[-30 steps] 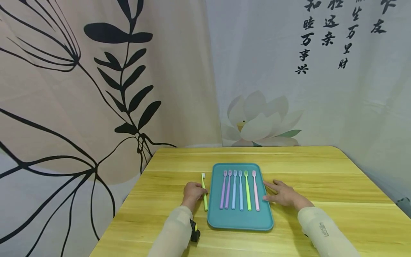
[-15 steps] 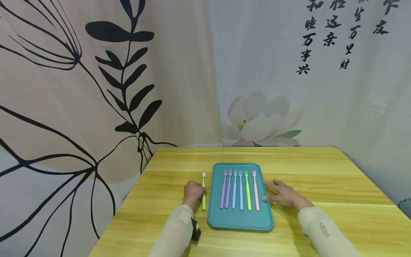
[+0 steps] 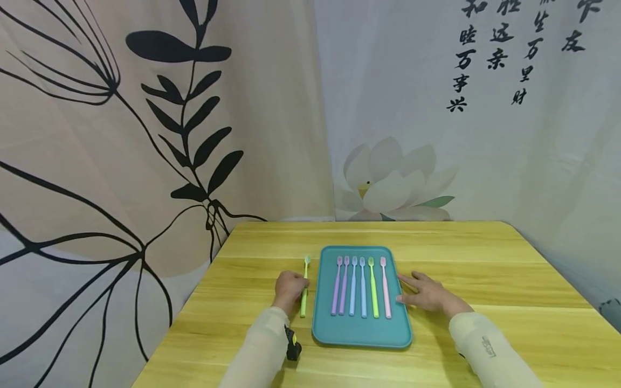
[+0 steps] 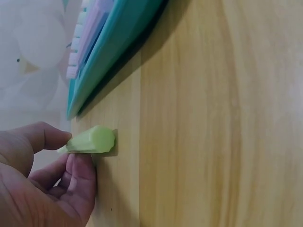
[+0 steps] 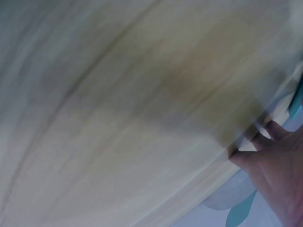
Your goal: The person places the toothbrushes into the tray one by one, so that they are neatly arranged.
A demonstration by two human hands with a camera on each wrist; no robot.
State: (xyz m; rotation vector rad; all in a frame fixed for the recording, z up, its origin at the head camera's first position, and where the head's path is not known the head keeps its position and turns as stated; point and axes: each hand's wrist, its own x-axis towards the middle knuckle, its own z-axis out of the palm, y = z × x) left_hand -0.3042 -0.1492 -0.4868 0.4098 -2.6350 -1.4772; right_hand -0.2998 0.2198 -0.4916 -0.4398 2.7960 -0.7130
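My left hand (image 3: 289,286) pinches a yellow-green toothbrush (image 3: 304,302) between thumb and fingers, on the table just left of a teal tray (image 3: 361,334). In the left wrist view the butt of that toothbrush's handle (image 4: 102,139) faces the camera, close to the wood. My right hand (image 3: 427,293) touches the tray's right edge with its fingers spread. On the tray several toothbrushes lie side by side, heads away from me: purple (image 3: 336,288), light blue (image 3: 352,288), a yellow-green one (image 3: 374,291) and a pink one (image 3: 386,291) at the right.
The wooden table (image 3: 485,258) reaches back to a printed curtain (image 3: 276,108) with plant drawings and writing. A black device (image 3: 292,345) is strapped at my left wrist.
The toothbrush in my left hand has turned slightly, its lower end shifting left, a little farther from the tray. My right hand stays at the tray's edge.
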